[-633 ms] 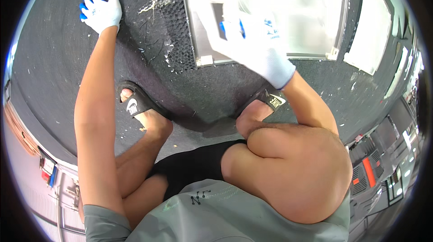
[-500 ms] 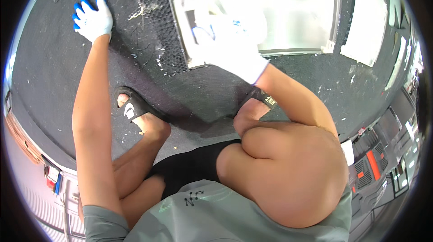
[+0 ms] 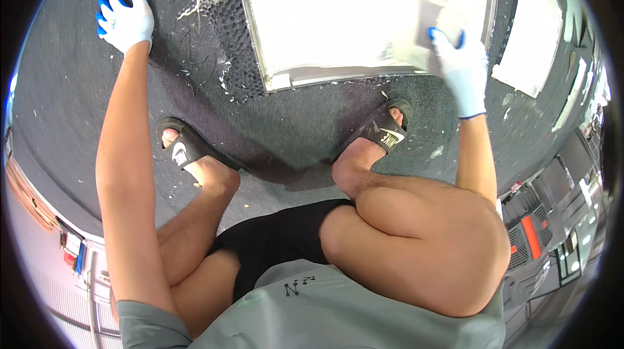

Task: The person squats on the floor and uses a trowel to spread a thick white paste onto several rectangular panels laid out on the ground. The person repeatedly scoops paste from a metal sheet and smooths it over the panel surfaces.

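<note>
My left hand (image 3: 129,25), in a white glove with blue fingertips, rests on the dark floor mat (image 3: 78,108) with its fingers spread. At the upper right, my right hand (image 3: 463,66), gloved the same way, is closed on a flat grey pad (image 3: 426,24) smeared by motion, so its exact kind cannot be made out. The pad is over the right part of a bright white panel (image 3: 325,17) with a thin metallic edge. Glare washes out much of the panel's surface.
A strip of black honeycomb-patterned mat (image 3: 221,17) runs along the panel's left side. Another white sheet (image 3: 533,30) lies to its right. White scraps dot the floor. My feet in black slides (image 3: 383,128) are just below the panel. Grey and orange equipment (image 3: 533,235) stands at the far right.
My right hand has swept from the panel's left part to its right edge, with the grey pad in it. My left hand has stayed on the floor.
</note>
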`<action>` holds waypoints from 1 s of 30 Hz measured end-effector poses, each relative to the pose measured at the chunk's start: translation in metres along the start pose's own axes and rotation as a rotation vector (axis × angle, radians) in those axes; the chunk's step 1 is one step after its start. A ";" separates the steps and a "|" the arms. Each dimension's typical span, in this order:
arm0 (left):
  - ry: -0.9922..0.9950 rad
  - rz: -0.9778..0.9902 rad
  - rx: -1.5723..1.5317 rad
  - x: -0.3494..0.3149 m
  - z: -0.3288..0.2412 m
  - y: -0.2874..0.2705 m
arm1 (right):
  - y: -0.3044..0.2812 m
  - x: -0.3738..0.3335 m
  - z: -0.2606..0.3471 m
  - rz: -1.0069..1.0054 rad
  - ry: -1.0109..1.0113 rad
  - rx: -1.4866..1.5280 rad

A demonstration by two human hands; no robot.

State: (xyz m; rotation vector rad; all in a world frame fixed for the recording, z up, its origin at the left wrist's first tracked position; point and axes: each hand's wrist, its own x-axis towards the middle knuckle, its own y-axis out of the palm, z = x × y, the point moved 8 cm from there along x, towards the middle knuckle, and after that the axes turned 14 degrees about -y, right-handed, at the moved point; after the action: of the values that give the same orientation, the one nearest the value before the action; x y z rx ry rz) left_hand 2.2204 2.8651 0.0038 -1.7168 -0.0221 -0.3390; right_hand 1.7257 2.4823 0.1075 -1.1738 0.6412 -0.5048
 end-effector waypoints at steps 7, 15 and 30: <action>0.004 -0.002 -0.029 -0.001 -0.003 -0.003 | -0.019 0.002 0.061 0.028 -0.366 0.027; -0.006 0.002 -0.027 0.001 0.001 -0.001 | 0.051 -0.039 0.189 0.422 -0.950 -0.217; 0.011 -0.050 -0.009 0.002 0.004 -0.001 | 0.041 -0.036 0.163 0.325 -0.765 -0.005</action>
State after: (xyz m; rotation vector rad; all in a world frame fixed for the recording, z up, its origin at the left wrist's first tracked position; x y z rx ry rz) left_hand 2.2224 2.8686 0.0047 -1.7258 -0.0556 -0.3866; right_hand 1.8142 2.6301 0.1158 -1.1305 0.1564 0.2294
